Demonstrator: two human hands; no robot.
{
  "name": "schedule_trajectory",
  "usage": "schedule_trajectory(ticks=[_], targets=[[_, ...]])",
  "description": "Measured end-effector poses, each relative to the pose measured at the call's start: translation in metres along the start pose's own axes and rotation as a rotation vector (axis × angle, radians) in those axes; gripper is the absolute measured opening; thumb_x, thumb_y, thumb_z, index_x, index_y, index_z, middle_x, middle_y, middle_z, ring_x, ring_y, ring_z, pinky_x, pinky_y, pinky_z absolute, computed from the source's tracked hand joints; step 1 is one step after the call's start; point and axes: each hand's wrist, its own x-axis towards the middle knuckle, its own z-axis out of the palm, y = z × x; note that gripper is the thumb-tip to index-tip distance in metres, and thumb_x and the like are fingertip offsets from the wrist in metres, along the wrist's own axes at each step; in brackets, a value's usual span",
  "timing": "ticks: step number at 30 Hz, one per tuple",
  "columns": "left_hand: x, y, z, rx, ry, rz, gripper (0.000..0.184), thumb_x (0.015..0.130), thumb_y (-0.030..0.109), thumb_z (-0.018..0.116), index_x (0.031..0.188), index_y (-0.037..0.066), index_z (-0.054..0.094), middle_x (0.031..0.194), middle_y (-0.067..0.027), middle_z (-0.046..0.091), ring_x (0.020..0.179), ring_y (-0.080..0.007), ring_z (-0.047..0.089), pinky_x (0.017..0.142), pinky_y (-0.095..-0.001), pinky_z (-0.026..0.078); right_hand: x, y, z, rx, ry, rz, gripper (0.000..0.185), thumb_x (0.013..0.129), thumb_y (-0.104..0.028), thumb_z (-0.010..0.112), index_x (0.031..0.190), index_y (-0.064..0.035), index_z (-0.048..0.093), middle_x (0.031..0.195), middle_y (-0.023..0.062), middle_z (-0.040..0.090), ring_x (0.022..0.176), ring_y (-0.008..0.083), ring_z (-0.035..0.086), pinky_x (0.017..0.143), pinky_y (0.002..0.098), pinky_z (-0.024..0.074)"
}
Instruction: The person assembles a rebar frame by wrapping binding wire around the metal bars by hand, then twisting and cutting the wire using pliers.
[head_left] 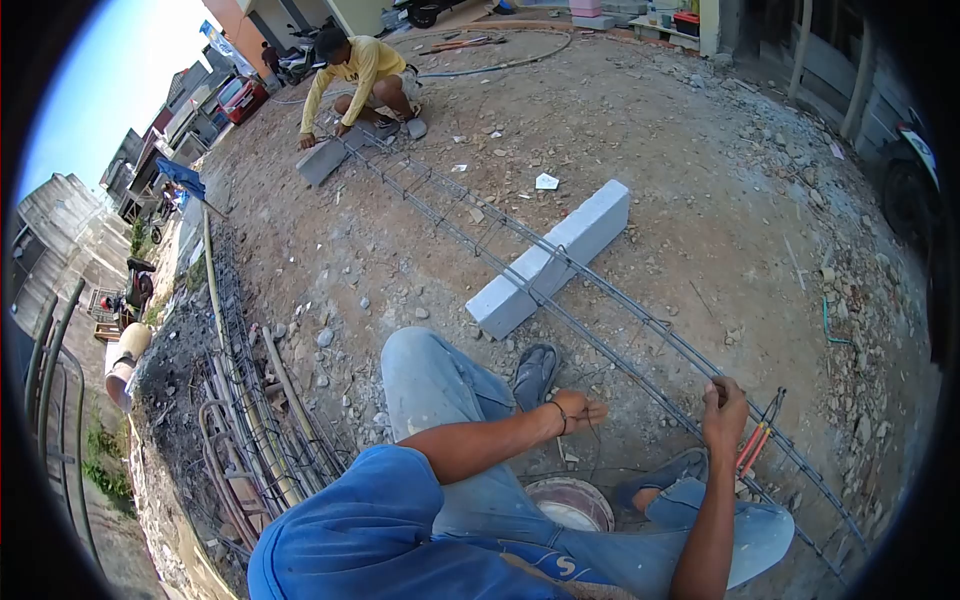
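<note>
A long rebar cage (610, 345) of steel bars with stirrups runs diagonally from the far left to the near right. My left hand (580, 411) is held over the ground, short of the cage, its fingers pressed together on a thin dark wire (598, 440) that trails downward. At the near part of the cage, my right hand (726, 405) is closed in a pinch by the bars; what lies between its fingertips is hidden. Pincers (757, 440) with red-orange handles rest against the bars just right of that hand. A pale block (550, 262) supports the cage's middle.
A co-worker (358, 80) in yellow crouches at the cage's far end, hands at another block (322, 162). Below my hands sits a round bucket-like object (575, 500) between my legs. More rebar and poles (255, 420) lie left; rubble (850, 390) lies right.
</note>
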Motion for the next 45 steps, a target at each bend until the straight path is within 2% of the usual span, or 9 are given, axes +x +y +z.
schedule_trajectory(ticks=[3,11,14,17,20,25,28,34,45], targets=[[0.005,0.002,0.02,0.171,-0.108,0.085,0.028,0.103,0.003,0.044,0.128,-0.009,0.044,0.13,-0.0292,0.061,0.126,-0.0393,0.059,0.099,-0.0459,0.056,-0.043,-0.011,0.067,0.204,-0.239,0.131,0.025,0.098,-0.015,0.062,0.105,0.0084,0.07,0.083,0.0165,0.073,0.071,0.0207,0.071,0.066,0.0357,0.0549],[0.007,-0.004,0.039,0.12,-0.079,0.342,0.021,0.1,0.006,0.055,0.116,-0.007,0.052,0.112,-0.0265,0.07,0.114,-0.0343,0.067,0.089,-0.0411,0.058,-0.095,-0.024,0.153,0.353,-0.344,0.391,0.023,0.103,-0.013,0.053,0.101,0.0037,0.068,0.062,0.0015,0.054,0.05,0.0108,0.05,0.045,0.0294,0.0422],[0.011,0.0,0.039,0.327,-0.014,0.547,0.015,0.095,0.009,0.063,0.104,-0.002,0.059,0.104,-0.0224,0.073,0.095,-0.0277,0.072,0.076,-0.0379,0.059,-0.086,0.003,0.158,0.442,-0.321,0.436,0.022,0.102,-0.012,0.053,0.1,0.0037,0.069,0.061,0.0005,0.053,0.051,0.0105,0.05,0.045,0.029,0.041],[-0.006,0.0,0.04,0.727,0.147,0.859,0.018,0.089,0.017,0.073,0.086,0.0,0.07,0.081,-0.011,0.075,0.069,-0.0158,0.069,0.063,-0.0327,0.054,-0.082,0.036,0.16,0.125,-0.251,0.253,0.021,0.101,-0.011,0.054,0.099,0.0041,0.07,0.063,0.004,0.06,0.051,0.0108,0.051,0.047,0.0283,0.0416],[-0.015,-0.003,0.044,0.932,0.21,0.932,0.024,0.088,0.02,0.076,0.073,0.001,0.072,0.067,-0.0064,0.071,0.062,-0.0124,0.065,0.059,-0.031,0.05,-0.083,0.037,0.16,0.003,-0.295,0.296,0.02,0.1,-0.009,0.055,0.097,0.0046,0.07,0.068,0.0093,0.067,0.051,0.0115,0.054,0.048,0.0289,0.0428],[0.001,0.0,0.058,0.893,0.141,0.818,0.027,0.088,0.02,0.077,0.07,0.001,0.071,0.064,-0.0055,0.069,0.054,-0.0131,0.061,0.054,-0.0312,0.048,-0.09,0.026,0.158,0.361,-0.291,0.464,0.022,0.1,-0.004,0.052,0.108,0.0051,0.07,0.079,0.0133,0.072,0.052,0.0138,0.059,0.047,0.0286,0.0456],[0.011,0.002,0.062,0.437,0.014,0.4,0.022,0.093,0.017,0.074,0.077,0.003,0.068,0.071,-0.0076,0.069,0.056,-0.0147,0.062,0.052,-0.0272,0.049,-0.09,0.029,0.155,0.453,-0.266,0.502,0.02,0.099,-0.003,0.055,0.108,0.0034,0.072,0.075,0.0118,0.071,0.05,0.014,0.061,0.046,0.0279,0.0462],[0.055,-0.001,0.03,0.344,0.119,0.079,0.016,0.093,0.02,0.075,0.084,0.008,0.069,0.076,-0.0037,0.069,0.065,-0.0172,0.065,0.063,-0.0317,0.056,-0.095,0.038,0.157,0.477,-0.323,0.573,0.022,0.099,-0.007,0.059,0.111,0.0071,0.07,0.071,0.0104,0.069,0.049,0.0136,0.06,0.045,0.0292,0.0458],[0.056,-0.002,0.033,0.212,0.073,0.162,0.007,0.097,0.01,0.067,0.102,0.005,0.066,0.094,-0.0086,0.071,0.076,-0.0193,0.067,0.071,-0.0334,0.058,-0.061,0.017,0.18,0.533,-0.342,0.632,0.016,0.099,-0.009,0.058,0.093,0.0026,0.068,0.067,0.0106,0.066,0.045,0.0132,0.052,0.04,0.0296,0.0393]])
